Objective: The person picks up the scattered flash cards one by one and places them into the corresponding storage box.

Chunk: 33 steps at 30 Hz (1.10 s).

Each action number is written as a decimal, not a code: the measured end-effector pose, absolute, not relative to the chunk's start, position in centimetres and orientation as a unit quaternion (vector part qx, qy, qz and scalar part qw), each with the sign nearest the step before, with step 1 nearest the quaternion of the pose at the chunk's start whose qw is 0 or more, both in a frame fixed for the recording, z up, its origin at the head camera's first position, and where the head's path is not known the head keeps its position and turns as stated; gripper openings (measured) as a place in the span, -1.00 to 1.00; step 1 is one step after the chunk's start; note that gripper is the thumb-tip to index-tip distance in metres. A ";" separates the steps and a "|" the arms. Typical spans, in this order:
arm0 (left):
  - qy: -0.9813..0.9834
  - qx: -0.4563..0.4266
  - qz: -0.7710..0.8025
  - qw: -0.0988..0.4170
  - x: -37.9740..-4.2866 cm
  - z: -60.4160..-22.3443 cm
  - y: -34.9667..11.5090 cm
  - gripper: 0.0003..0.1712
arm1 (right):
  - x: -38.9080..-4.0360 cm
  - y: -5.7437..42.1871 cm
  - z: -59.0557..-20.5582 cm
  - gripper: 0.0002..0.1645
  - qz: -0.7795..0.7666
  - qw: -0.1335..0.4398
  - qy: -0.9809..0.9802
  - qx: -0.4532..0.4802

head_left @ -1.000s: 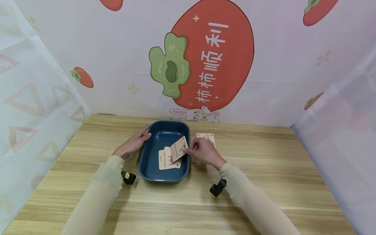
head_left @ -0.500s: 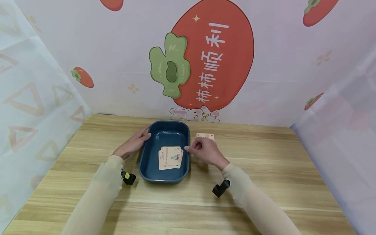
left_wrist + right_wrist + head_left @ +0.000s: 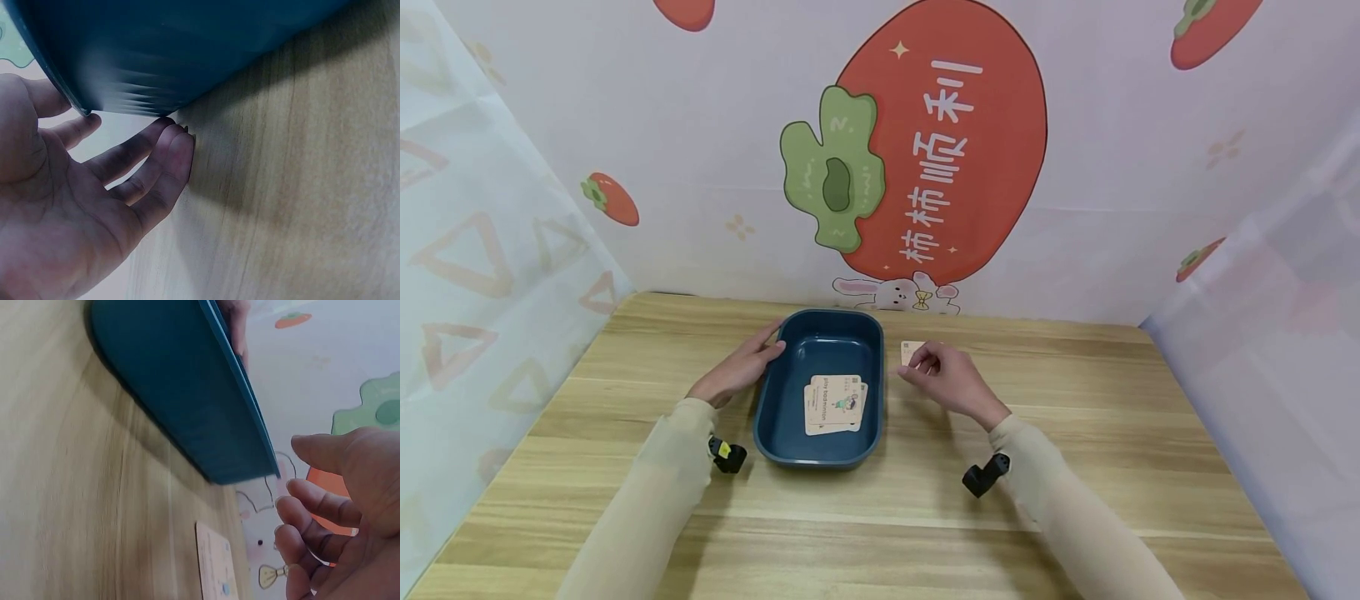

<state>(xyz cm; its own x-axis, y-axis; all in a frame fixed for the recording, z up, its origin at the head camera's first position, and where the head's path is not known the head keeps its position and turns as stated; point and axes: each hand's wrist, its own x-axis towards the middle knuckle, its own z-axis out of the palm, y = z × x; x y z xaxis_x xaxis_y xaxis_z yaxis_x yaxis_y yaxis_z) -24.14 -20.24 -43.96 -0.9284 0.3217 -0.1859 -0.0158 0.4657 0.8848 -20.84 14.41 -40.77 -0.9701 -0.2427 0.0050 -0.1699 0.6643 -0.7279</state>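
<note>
My left hand [image 3: 737, 367] holds the left side of a deep dark-blue tray [image 3: 820, 459], the thumb over its rim. In the left wrist view the other fingers lie along the outer wall. Inside the tray is a small overlapping pile of picture cards [image 3: 835, 404]; the top one reads "play badminton". Off the tray's right side hovers my right hand [image 3: 953, 379], fingers loosely bent and holding nothing. Another card [image 3: 911, 351] lies on the table beyond that hand, partly hidden by it in the head view; the right wrist view shows this card [image 3: 215, 562] flat on the wood.
A wood-grain table [image 3: 1075, 467] spreads around the tray. Behind it rises a white backdrop [image 3: 700, 167] printed with a large red persimmon and a rabbit; patterned sheets stand at both sides. Each wrist carries a small black camera.
My right hand let go of the "play badminton" card, which dropped flat onto the pile in the tray. That hand then moved right, away from the rim. The left hand stayed put.
</note>
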 end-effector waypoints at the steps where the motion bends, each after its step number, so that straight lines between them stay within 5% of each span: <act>1: 0.839 0.092 0.509 0.166 -24.1 -43.9 -20.2 -0.29 | -20.9 14.6 -40.8 -0.75 -0.393 0.046 0.911 -0.112; 33: 0.845 0.090 0.502 0.161 -24.4 -44.2 -20.3 -0.29 | -25.7 18.7 -44.4 -0.28 -0.327 0.082 0.938 -0.082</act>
<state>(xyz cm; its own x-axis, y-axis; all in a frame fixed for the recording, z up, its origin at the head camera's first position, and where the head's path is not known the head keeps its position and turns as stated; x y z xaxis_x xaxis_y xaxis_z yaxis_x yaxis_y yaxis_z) -24.36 -20.34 -44.17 -0.9319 0.3134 -0.1828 -0.0107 0.4799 0.8773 -25.70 18.69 -44.42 -0.9730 -0.2078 -0.1003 -0.1005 0.7731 -0.6263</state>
